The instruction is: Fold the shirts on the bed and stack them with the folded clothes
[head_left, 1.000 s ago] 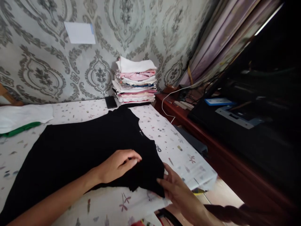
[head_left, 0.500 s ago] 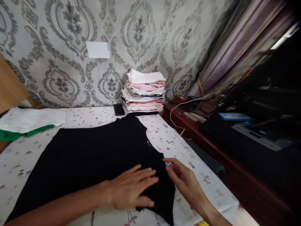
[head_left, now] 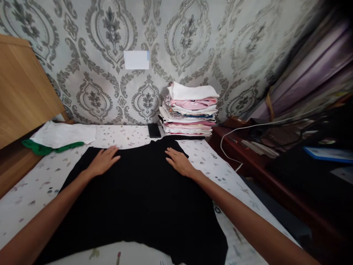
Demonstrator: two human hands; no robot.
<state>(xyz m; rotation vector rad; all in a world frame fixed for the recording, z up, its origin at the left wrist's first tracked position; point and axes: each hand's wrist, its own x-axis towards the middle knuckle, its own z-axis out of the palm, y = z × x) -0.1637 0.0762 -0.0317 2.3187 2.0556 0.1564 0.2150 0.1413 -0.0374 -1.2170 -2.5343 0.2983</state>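
A black shirt (head_left: 143, 198) lies spread flat across the patterned white sheet (head_left: 22, 221), its neckline toward the right. My left hand (head_left: 103, 161) rests palm down on the shirt's far left part, fingers stretched out. On the far right part, below the shoulder, my right hand (head_left: 179, 162) lies flat with its fingers extended. Neither hand grips the cloth. My right forearm covers part of the shirt's neckline side.
A tall stack of folded clothes (head_left: 190, 110) stands against the wall, with a black phone (head_left: 153, 130) beside it. White and green folded clothes (head_left: 63, 134) lie at the left. A white cable (head_left: 226, 136) runs over the dark red furniture (head_left: 234, 147) on the right.
Both hands have moved from the shirt's near right end to its far side, the left one further left. The view has turned left.
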